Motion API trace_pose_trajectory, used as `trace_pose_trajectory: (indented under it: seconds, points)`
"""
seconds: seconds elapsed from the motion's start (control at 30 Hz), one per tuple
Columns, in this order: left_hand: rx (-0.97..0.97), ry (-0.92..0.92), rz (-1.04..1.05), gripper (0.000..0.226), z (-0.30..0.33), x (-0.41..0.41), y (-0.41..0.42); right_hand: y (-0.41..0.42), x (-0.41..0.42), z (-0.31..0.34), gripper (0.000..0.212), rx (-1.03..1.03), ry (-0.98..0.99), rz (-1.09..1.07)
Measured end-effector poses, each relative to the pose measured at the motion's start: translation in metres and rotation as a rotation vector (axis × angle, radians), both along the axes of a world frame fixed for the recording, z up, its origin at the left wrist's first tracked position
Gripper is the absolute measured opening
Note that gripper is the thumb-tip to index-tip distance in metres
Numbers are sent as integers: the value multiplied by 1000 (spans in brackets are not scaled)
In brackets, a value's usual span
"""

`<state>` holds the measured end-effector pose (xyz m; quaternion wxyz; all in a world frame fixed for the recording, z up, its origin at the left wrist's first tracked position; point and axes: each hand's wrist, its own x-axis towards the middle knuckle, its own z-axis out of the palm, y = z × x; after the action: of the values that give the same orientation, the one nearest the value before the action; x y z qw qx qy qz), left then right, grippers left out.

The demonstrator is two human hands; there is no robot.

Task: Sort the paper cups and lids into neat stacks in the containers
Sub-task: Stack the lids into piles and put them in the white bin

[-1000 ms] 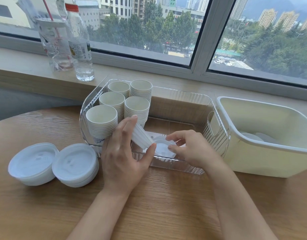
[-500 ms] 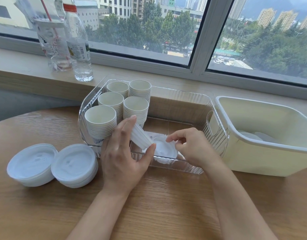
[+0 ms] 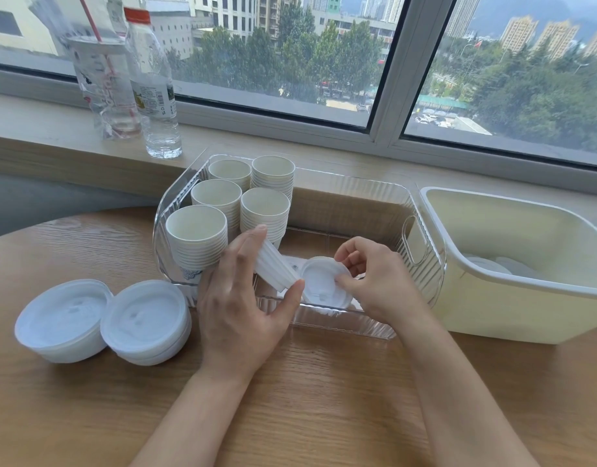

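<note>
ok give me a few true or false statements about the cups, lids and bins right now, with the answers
1. Five stacks of paper cups stand in the clear container. True.
2. The left hand holds nothing. False: it holds a stack of lids on its side.
3. The right hand pinches a single lid. True.
4. The two lidded bowl stacks sit inside the cream bin. False: they sit on the table, left of the clear container.
</note>
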<state>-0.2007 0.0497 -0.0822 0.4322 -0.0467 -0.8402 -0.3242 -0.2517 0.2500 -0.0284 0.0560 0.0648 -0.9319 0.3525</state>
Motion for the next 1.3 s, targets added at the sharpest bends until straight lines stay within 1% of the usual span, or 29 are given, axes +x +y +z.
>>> trace_pose_trajectory:
  seconds: [0.17, 0.33, 0.47, 0.53, 0.6, 0.63, 0.7, 0.8, 1.03, 1.17, 1.23, 1.3]
  points:
    - [-3, 2, 14, 75, 1, 0, 1, -2, 2, 2, 22, -49, 40, -10]
    - [-19, 10, 5, 74, 1, 1, 1, -3, 3, 3, 9, -76, 119, -46]
    - [-37, 35, -23, 74, 0, 1, 3, -1, 2, 4, 11, -137, 170, -36]
    - [-41, 55, -57, 74, 0, 0, 5, 1, 2, 5, 11, -268, 208, -52]
    - [-41, 72, -96, 73, -1, 0, 6, 3, 3, 8, 10, -471, 211, -60]
    - [-42, 80, -118, 73, -1, 0, 7, 3, 4, 10, 10, -557, 194, -51]
    - [-40, 89, -170, 73, -1, 1, 9, 2, 5, 12, 10, -637, 135, 7]
    - [-31, 95, -245, 75, -1, 1, 11, -2, 8, 12, 10, -605, 72, 93]
    - [17, 94, -301, 79, 0, 3, 15, -19, 14, 8, 7, -375, 156, 167]
    - [39, 99, -295, 75, -1, 3, 15, -23, 17, 10, 6, -302, 138, 211]
    - [55, 95, -283, 73, -1, 2, 14, -21, 18, 15, 14, -336, 56, 279]
    - [61, 89, -281, 72, -1, 1, 13, -15, 20, 19, 36, -368, -54, 363]
